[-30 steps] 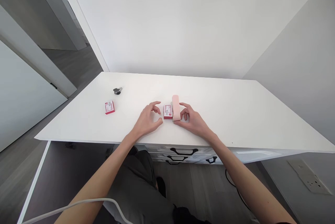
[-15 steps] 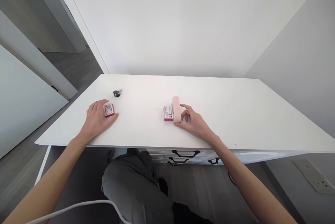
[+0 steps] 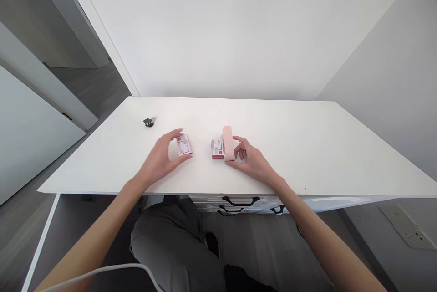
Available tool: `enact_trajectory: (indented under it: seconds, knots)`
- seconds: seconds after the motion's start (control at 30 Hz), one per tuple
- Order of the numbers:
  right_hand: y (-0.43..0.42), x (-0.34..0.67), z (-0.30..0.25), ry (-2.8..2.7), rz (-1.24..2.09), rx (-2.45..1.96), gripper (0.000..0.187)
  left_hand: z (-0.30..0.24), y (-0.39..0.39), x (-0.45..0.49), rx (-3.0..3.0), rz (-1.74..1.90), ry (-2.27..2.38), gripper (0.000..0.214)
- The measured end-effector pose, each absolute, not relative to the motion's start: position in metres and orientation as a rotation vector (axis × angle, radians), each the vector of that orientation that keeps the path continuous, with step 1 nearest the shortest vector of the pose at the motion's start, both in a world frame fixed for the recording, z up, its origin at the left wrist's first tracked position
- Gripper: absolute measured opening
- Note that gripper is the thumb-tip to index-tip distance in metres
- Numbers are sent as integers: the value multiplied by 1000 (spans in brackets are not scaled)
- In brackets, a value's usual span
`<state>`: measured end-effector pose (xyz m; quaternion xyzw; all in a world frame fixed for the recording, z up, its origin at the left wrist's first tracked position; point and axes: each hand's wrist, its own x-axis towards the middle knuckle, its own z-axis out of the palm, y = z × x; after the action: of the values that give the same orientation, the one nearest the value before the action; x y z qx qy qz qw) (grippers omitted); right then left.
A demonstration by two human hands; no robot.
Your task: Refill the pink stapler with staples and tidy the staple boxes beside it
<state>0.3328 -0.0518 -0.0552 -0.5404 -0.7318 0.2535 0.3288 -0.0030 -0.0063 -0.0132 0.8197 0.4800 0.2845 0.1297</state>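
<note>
My left hand (image 3: 161,157) grips a small red-and-white box (image 3: 184,145) between thumb and fingers, over the left-middle of the white tabletop (image 3: 290,146). A second red-and-white box (image 3: 217,148) of like look lies a short way to its right. Directly against that box's right side is a long pink case with rounded ends (image 3: 228,143). My right hand (image 3: 252,160) has thumb and index finger at the near and far parts of the pink case, its other fingers curled.
A small black-and-silver item, perhaps a clip (image 3: 149,121), lies at the tabletop's back left. A white wall (image 3: 221,32) rises behind. Below the front edge are drawers with black handles (image 3: 241,201). A white cable (image 3: 112,266) crosses my left forearm.
My left hand has carried its small box rightward, from the left end of the tabletop toward the second box. My right hand stays at the pink case.
</note>
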Motion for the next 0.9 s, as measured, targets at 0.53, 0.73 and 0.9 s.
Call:
enact_trajectory:
  seconds: [0.53,0.73,0.9]
  knots:
    - [-48,333,-50,-1935,691,-1401,71,-6,10,86,2465,569,1063,85]
    - [-47,332,-53,-1921,688,-1418,71,-13,21,68,2511,815,1183,68]
    - [-47,332,-54,-1932,671,-1411,68,-25,54,18,2443,1075,1748,49]
